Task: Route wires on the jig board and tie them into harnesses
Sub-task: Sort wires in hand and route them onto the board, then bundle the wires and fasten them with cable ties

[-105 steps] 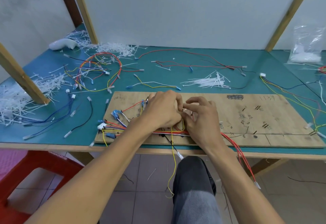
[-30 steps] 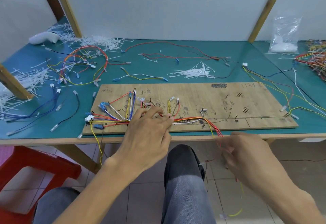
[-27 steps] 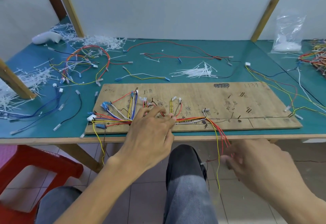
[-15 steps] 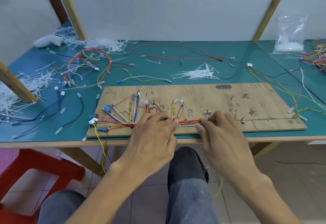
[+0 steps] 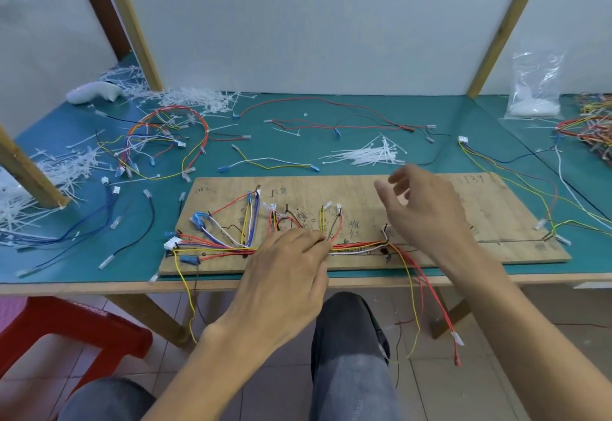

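A wooden jig board (image 5: 496, 221) lies at the table's front edge. Red, yellow, orange and white wires (image 5: 359, 247) run in a bundle along its front, with branches fanning up at the left to blue and white connectors (image 5: 172, 242). My left hand (image 5: 284, 274) lies palm down with its fingertips pressing the bundle near the board's middle. My right hand (image 5: 427, 208) hovers above the board's middle right with loosely spread fingers, holding nothing. Several red and yellow wire ends (image 5: 430, 301) hang over the table's front edge.
A pile of white cable ties (image 5: 367, 155) lies just behind the board. A finished harness loop (image 5: 165, 139) and loose wires lie at the back left, with more cable ties (image 5: 49, 172) at the left. A plastic bag (image 5: 535, 89) and wire heap (image 5: 592, 129) sit at right. A red stool (image 5: 76, 328) stands below left.
My right hand has let go of the bundle at the board's front and has risen back toward the cable tie pile. My left hand stays pressing the wires.
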Motion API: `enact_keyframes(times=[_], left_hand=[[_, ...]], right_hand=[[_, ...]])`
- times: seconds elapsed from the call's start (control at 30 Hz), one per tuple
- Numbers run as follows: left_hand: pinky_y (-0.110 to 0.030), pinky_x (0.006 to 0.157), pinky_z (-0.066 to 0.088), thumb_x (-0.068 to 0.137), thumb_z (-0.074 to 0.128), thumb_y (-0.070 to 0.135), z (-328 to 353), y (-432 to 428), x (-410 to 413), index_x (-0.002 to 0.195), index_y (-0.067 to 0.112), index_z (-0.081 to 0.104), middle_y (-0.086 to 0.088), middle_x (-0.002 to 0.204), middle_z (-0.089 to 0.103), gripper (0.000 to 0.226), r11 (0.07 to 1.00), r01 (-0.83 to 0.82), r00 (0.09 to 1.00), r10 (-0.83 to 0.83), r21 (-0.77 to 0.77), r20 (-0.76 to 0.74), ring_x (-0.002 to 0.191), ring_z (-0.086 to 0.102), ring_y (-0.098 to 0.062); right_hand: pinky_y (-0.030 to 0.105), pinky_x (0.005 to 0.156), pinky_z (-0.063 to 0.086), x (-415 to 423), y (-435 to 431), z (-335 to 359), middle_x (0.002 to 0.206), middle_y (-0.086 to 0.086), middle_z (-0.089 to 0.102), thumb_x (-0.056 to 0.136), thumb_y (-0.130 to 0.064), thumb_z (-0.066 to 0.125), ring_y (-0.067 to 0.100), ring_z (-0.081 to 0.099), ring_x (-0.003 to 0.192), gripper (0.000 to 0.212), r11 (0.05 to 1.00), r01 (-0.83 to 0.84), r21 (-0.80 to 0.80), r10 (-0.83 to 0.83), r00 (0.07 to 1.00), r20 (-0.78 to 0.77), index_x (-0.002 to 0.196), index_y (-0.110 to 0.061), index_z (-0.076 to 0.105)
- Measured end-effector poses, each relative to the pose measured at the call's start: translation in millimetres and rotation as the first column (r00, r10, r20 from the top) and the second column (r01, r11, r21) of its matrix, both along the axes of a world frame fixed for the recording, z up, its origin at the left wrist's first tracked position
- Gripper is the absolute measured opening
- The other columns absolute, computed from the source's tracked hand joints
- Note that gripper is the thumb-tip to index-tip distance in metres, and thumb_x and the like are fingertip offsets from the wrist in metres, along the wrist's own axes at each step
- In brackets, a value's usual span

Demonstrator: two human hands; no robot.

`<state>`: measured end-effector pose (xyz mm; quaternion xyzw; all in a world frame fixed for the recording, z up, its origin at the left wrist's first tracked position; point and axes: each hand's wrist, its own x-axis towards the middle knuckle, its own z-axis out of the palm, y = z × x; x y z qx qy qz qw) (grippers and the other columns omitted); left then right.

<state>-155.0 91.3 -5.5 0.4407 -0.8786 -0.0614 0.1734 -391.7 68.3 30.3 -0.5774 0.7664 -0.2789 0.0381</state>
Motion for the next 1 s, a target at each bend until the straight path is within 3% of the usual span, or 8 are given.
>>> enact_keyframes(times=[0.1, 0.2, 0.27, 0.37, 0.53, 0.7, 0.9, 1.0], left_hand=[[-0.035, 0.117, 0.039, 0.105, 0.049, 0.031, 2, -2, 0, 0.136, 0.023, 0.070, 0.011, 0.138, 0.068, 0.039, 1.000, -0.001, 1.000, 0.001, 0.008, -0.002, 0.130, 0.058, -0.011], [-0.034, 0.116, 0.038, 0.104, 0.050, 0.033, 5, -4, -2, 0.132, 0.024, 0.072, 0.012, 0.135, 0.069, 0.036, 1.000, -0.001, 1.000, 0.001, 0.016, 0.001, 0.128, 0.058, -0.011], [-0.034, 0.117, 0.037, 0.105, 0.050, 0.033, 6, -3, -2, 0.132, 0.025, 0.072, 0.013, 0.136, 0.068, 0.036, 1.000, -0.002, 1.000, 0.002, 0.024, -0.008, 0.129, 0.057, -0.011], [-0.032, 0.118, 0.036, 0.105, 0.048, 0.033, 6, -2, -1, 0.134, 0.025, 0.072, 0.013, 0.136, 0.068, 0.038, 1.000, -0.007, 1.000, 0.007, 0.031, -0.025, 0.130, 0.057, -0.009], [-0.031, 0.120, 0.031, 0.103, 0.042, 0.036, 4, -6, -1, 0.135, 0.028, 0.071, 0.016, 0.139, 0.067, 0.044, 0.999, -0.006, 1.000, 0.006, 0.041, -0.014, 0.133, 0.054, -0.006], [-0.026, 0.114, 0.029, 0.101, 0.045, 0.039, 2, -8, -1, 0.125, 0.029, 0.076, 0.018, 0.129, 0.072, 0.040, 0.999, -0.019, 0.998, 0.021, 0.032, -0.061, 0.125, 0.059, -0.003], [-0.023, 0.113, 0.027, 0.101, 0.047, 0.042, 2, -10, 0, 0.123, 0.032, 0.075, 0.022, 0.126, 0.071, 0.038, 0.998, -0.015, 0.994, 0.021, 0.060, -0.104, 0.124, 0.054, 0.001], [-0.028, 0.109, 0.035, 0.100, 0.048, 0.040, 6, -9, -1, 0.113, 0.032, 0.075, 0.021, 0.115, 0.071, 0.031, 0.997, -0.023, 0.988, 0.035, 0.078, -0.148, 0.114, 0.056, -0.002]], right_hand=[[0.044, 0.081, 0.059, -27, -69, 6, 0.082, 0.006, 0.076, 0.097, -0.039, 0.064, 0.031, 0.069, 0.087, 0.030, 0.996, 0.080, 0.046, -0.084, 0.993, 0.088, 0.086, -0.014, 0.076], [0.045, 0.072, 0.063, -51, -118, 3, 0.080, 0.011, 0.075, 0.091, -0.029, 0.065, 0.035, 0.071, 0.072, 0.020, 0.982, 0.166, 0.089, -0.178, 0.972, 0.153, 0.085, -0.014, 0.077], [0.041, 0.062, 0.062, -63, -140, -4, 0.085, 0.011, 0.074, 0.088, -0.027, 0.067, 0.033, 0.070, 0.072, 0.020, 0.972, 0.190, 0.141, -0.213, 0.962, 0.169, 0.087, -0.012, 0.078], [0.044, 0.078, 0.063, -77, -163, -15, 0.097, 0.013, 0.073, 0.086, -0.029, 0.071, 0.034, 0.069, 0.089, 0.021, 0.953, 0.203, 0.224, -0.239, 0.960, 0.148, 0.096, -0.010, 0.075], [0.036, 0.072, 0.053, -86, -177, -20, 0.102, 0.015, 0.068, 0.084, -0.016, 0.071, 0.034, 0.064, 0.093, 0.020, 0.938, 0.226, 0.264, -0.269, 0.953, 0.139, 0.098, -0.003, 0.064], [0.037, 0.077, 0.059, -97, -178, -13, 0.103, 0.015, 0.069, 0.081, -0.020, 0.081, 0.029, 0.070, 0.097, 0.029, 0.922, 0.273, 0.275, -0.357, 0.874, 0.331, 0.092, -0.004, 0.060], [0.032, 0.056, 0.044, -118, -167, -3, 0.089, 0.013, 0.066, 0.083, -0.029, 0.090, 0.024, 0.057, 0.069, 0.040, 0.912, 0.310, 0.268, -0.395, 0.838, 0.377, 0.097, -0.009, 0.058], [0.033, 0.058, 0.044, -126, -160, 1, 0.090, 0.014, 0.066, 0.085, -0.020, 0.086, 0.023, 0.058, 0.069, 0.030, 0.899, 0.359, 0.252, -0.435, 0.800, 0.414, 0.100, -0.008, 0.062]])
